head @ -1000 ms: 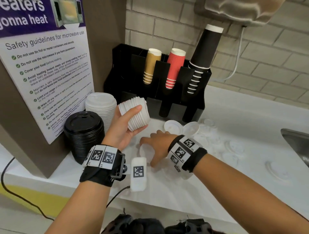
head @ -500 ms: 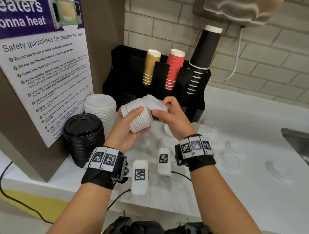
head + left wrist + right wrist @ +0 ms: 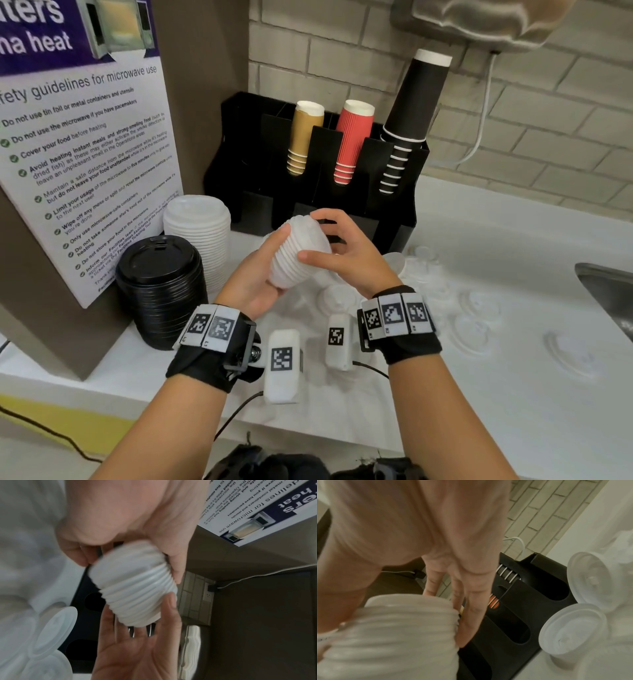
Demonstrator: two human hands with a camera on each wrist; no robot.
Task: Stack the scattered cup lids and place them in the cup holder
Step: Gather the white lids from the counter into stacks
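Observation:
My left hand [image 3: 255, 277] grips a stack of white cup lids [image 3: 294, 253], held tilted above the counter in front of the black cup holder [image 3: 260, 192]. My right hand [image 3: 310, 236] curls its thumb and fingers round the stack's upper end. The left wrist view shows the ribbed stack [image 3: 135, 591] between both hands. In the right wrist view, my fingers [image 3: 471, 615] lie along the stack [image 3: 393, 635]. Loose translucent lids [image 3: 337, 298] [image 3: 479, 301] [image 3: 573, 628] lie scattered on the white counter to the right. The holder's lower slots [image 3: 520, 632] are dark and open.
A tall pile of white lids [image 3: 197, 222] and one of black lids [image 3: 161, 284] stand at the left against a cabinet with a poster [image 3: 85, 154]. Gold, red and black cups [image 3: 352, 137] fill the holder's top. A steel sink [image 3: 609, 291] is at far right.
My right hand lifted a lid off the counter, brought it to the stack's end and now wraps round it. The left hand kept hold of the stack.

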